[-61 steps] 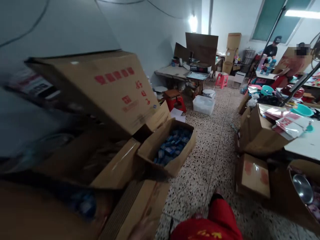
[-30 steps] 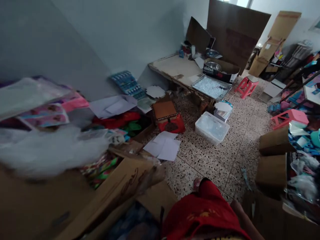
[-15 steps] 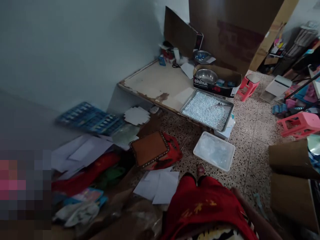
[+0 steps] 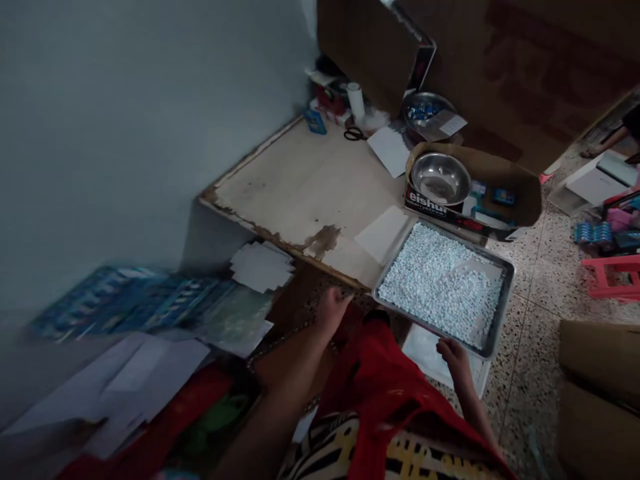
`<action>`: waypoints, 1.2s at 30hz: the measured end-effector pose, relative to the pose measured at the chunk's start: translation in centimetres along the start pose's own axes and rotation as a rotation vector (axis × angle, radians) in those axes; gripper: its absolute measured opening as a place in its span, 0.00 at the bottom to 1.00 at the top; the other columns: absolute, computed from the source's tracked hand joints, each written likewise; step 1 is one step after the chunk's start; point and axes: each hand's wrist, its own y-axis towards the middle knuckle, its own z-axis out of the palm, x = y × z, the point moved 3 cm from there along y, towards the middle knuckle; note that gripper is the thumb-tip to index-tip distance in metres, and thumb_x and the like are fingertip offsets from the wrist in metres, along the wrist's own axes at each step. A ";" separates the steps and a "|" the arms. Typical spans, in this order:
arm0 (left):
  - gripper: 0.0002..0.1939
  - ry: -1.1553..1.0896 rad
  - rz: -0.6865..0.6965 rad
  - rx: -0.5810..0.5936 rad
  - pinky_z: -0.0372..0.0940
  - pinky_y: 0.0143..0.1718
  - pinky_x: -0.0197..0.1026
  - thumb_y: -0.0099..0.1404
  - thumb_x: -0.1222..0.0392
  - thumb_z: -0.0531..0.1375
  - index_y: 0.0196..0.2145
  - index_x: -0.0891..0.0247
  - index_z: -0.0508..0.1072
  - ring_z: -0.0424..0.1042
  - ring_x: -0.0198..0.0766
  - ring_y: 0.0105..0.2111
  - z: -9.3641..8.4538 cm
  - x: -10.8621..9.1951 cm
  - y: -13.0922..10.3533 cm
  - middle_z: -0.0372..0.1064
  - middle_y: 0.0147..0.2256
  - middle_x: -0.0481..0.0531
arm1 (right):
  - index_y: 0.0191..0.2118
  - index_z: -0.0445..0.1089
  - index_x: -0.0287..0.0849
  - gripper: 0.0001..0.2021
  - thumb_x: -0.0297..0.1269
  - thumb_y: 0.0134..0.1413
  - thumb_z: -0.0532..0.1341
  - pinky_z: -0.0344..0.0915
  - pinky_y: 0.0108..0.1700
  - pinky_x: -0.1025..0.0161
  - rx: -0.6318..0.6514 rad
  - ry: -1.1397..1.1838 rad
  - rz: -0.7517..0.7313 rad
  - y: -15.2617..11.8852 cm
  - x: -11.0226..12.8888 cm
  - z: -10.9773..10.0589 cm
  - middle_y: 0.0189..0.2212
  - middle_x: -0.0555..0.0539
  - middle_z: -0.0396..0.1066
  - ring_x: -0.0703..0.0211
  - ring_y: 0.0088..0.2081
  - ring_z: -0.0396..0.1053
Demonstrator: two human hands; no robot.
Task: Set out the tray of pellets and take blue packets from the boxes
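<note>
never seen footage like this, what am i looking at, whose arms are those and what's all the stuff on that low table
This is one camera worn on a person's head, looking forward and down, so the arms are the wearer's own, no machine. The left hand reaches toward the table edge; the right hand is at the near rim of a metal tray of small pale pieces, above a plastic bin on the floor. Neither hand clearly holds anything. On the table: a steel bowl in a box, scissors and paper sheets.
</note>
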 end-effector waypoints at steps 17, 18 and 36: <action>0.33 0.187 -0.037 0.385 0.59 0.59 0.53 0.59 0.55 0.78 0.55 0.69 0.71 0.70 0.56 0.55 6.1 -12.5 25.1 0.75 0.49 0.67 | 0.50 0.80 0.44 0.20 0.50 0.68 0.56 0.78 0.53 0.50 0.143 -0.581 -0.006 9.7 16.3 7.9 0.49 0.39 0.83 0.44 0.49 0.83; 0.29 0.182 -0.031 0.393 0.58 0.59 0.52 0.61 0.54 0.77 0.53 0.69 0.72 0.69 0.55 0.56 6.0 -12.6 25.1 0.74 0.50 0.66 | 0.51 0.80 0.44 0.19 0.48 0.69 0.57 0.77 0.54 0.51 0.160 -0.593 -0.032 10.5 17.0 8.4 0.50 0.39 0.83 0.45 0.50 0.82; 0.34 0.061 -0.040 0.285 0.63 0.55 0.49 0.70 0.61 0.67 0.70 0.61 0.64 0.66 0.56 0.59 5.8 -13.7 22.9 0.58 0.67 0.69 | 0.55 0.78 0.44 0.13 0.38 0.73 0.59 0.71 0.57 0.54 0.389 -0.847 -0.280 15.0 21.6 13.6 0.51 0.40 0.80 0.47 0.54 0.77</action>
